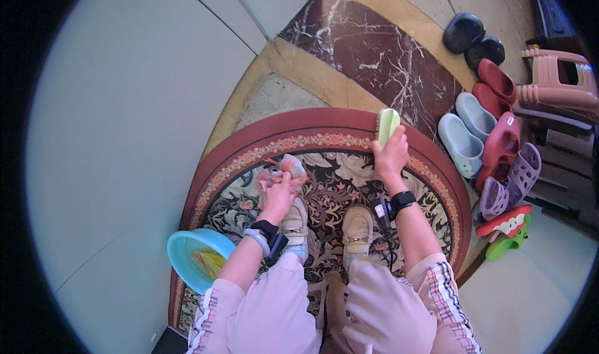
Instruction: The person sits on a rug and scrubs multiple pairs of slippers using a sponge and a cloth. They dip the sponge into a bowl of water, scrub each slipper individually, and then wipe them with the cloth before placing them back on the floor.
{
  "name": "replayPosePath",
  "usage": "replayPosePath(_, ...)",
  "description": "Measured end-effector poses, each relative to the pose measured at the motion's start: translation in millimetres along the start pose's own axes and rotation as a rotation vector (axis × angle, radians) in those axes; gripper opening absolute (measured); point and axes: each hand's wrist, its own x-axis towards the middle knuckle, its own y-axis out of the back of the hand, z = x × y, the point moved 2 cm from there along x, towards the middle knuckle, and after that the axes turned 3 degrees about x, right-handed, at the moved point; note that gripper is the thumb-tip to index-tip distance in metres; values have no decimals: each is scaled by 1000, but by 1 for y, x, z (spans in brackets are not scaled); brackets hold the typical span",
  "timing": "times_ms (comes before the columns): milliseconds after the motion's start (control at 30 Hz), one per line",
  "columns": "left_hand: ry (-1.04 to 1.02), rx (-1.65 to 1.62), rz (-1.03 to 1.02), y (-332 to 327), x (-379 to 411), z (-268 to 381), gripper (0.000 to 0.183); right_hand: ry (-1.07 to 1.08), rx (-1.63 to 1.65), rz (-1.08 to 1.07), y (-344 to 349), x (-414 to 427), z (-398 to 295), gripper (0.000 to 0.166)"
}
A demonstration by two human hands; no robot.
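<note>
My left hand point(279, 197) grips a crumpled, wet-looking cloth point(283, 174) in pink and pale grey, above the patterned mat. In my right hand point(392, 155) is a light green scrub brush point(388, 125), its bristles facing left, over the mat's dark red border near the top right. A half-round floral mat point(323, 120) lies under both hands and under my beige loafers point(358, 227). Beside my left forearm stands a turquoise plastic basin point(180, 255) with something yellow point(210, 262) inside, partly hidden by my arm.
Several pairs of clogs and slippers, including light blue clogs point(461, 143) and purple clogs point(524, 171), line the right side. A pink plastic stool point(543, 94) is behind them. A pale panel point(117, 120) borders the mat's left; dark red marble point(369, 50) lies beyond it.
</note>
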Motion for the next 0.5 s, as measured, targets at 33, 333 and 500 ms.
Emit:
replayPosePath(33, -22, 38, 6, -1, 1, 7, 52, 39, -37, 36, -3, -6, -1, 63)
replayPosePath(333, -53, 19, 105, 3, -7, 4, 50, 241, -112, -151, -4, -26, -25, 66)
replayPosePath(500, -67, -43, 139, -1, -6, 9, 47, 138, -140, -58, -14, -28, -26, 60)
